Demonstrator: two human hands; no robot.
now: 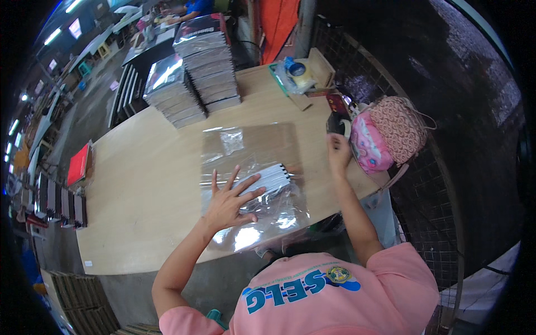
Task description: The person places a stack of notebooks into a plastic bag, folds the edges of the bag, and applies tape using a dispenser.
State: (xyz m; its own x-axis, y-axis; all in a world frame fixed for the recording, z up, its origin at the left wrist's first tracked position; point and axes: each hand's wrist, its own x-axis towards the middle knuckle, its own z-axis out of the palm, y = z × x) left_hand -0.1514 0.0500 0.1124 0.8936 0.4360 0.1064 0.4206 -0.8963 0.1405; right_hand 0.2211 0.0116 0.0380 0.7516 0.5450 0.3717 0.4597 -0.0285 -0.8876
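My left hand [228, 202] lies flat with fingers spread, pressing on a stack of small white ring-bound booklets [267, 182]. Black binding shows along the stack's right end. Beneath and around it spreads a large clear plastic sheet or bag [251, 144], wrinkled and shiny toward the table's near edge. Over to the right, my right hand [338, 149] has its fingers curled in at a dark tape dispenser [335, 124] with a pale roll. Whether tape is between those fingers is too small to tell.
Two tall stacks of wrapped books [209, 61] stand at the table's far side. A pink patterned bag [391, 134] sits at the right edge. Behind lie tape rolls [297, 69] in plastic. A red book [79, 165] rests on the left. Farther off, a person in blue [198, 6] sits.
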